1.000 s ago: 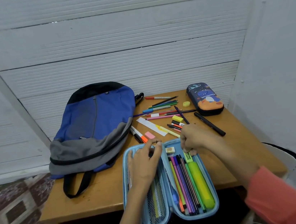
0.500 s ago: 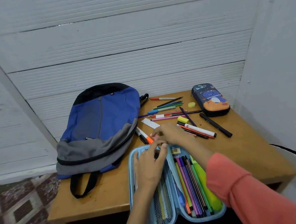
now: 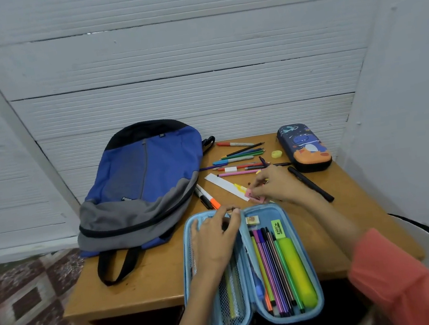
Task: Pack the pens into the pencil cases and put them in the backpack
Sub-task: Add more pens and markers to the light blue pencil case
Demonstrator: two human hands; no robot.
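Pens (image 3: 235, 160) loose upper centre on counter (image 3: 152, 279); blue pencil case (image 3: 262, 212) open at lower centre. Right hand (image 3: 276, 187) pinching pink eraser (image 3: 253, 196); left hand (image 3: 215, 241) gripping case's top rim. Drop eraser into free top corner, keeping case steady.

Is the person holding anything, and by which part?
The right hand pinches a pink eraser by one end. The left hand rests on the open blue pencil case, fingers at its far rim; no clear grip.
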